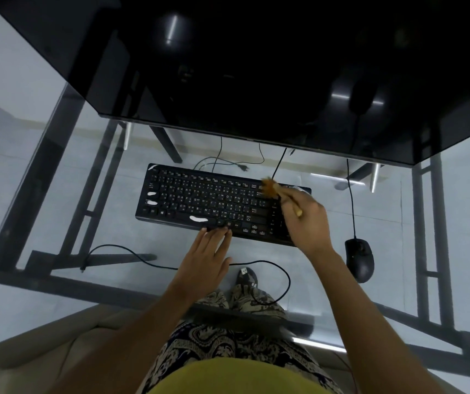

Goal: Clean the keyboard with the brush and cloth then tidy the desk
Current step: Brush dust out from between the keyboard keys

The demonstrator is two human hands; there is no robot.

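We see a black mouse (pixel 359 258) lying on the glass worktop (pixel 57 223), its cord (pixel 351 200) running away from us toward a large dark monitor (pixel 256 66) that fills the upper part of the view. A loose black cable (pixel 286 280) curls across the near part of the glass and ends in a USB plug (pixel 244 271). Through the glass we make out the black frame (pixel 66 177), a pale floor (pixel 14 81), and a power lead with its plug (pixel 242 167) lying there.
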